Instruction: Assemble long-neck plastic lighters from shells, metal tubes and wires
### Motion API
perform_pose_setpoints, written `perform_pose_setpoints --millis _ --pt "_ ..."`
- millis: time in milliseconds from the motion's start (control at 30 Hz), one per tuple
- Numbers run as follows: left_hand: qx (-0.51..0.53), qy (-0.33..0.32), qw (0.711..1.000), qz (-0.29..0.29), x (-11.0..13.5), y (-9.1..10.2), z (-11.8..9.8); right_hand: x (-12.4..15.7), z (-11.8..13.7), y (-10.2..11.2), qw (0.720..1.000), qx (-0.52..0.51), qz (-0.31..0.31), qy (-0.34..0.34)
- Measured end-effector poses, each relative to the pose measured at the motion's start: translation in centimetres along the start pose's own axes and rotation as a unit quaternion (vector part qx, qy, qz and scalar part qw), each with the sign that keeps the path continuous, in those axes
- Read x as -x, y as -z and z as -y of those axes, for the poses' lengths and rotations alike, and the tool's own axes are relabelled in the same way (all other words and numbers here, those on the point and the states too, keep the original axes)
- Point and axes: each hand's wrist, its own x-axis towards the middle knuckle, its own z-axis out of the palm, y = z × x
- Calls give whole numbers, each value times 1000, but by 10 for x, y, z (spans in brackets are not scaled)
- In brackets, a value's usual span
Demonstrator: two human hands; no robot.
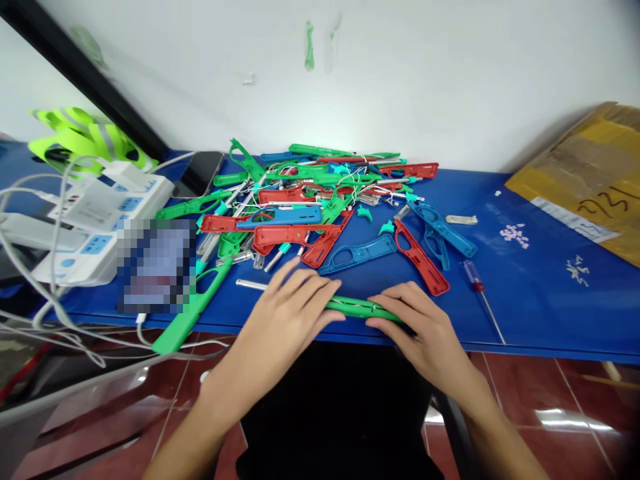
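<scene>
A green long-necked lighter [357,307] lies level across both my hands at the front of the blue table, its metal tube pointing left. My left hand [287,310] is closed round its tube end, with fingers on top and thumb below. My right hand [417,320] pinches the handle end between fingers and thumb. Along the green body a narrow seam shows between the hands. Just beyond lie a blue lighter shell half [360,253] and a red shell half [421,259].
A pile of red, green and blue shells, metal tubes and wires [300,193] spreads behind my hands. A screwdriver [483,297] lies to the right, near small pale parts [514,233] and a cardboard box [585,180]. Leftward are a power strip [100,230] and a phone [200,175].
</scene>
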Motion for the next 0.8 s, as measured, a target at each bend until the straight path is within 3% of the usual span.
perform_pose_setpoints --millis 100,400,667,800 --pt "5 -19 1000 4 -3 2 13 -1 -3 -6 998 45 -33 35" --pt "41 -13 996 -77 7 -11 20 0 -8 -7 993 95 -51 54" --pt "65 -21 995 -69 7 -11 24 1 -6 -10 993 93 -55 40" --pt "64 -19 996 -62 5 -11 24 -2 -7 -9 997 63 -26 43"
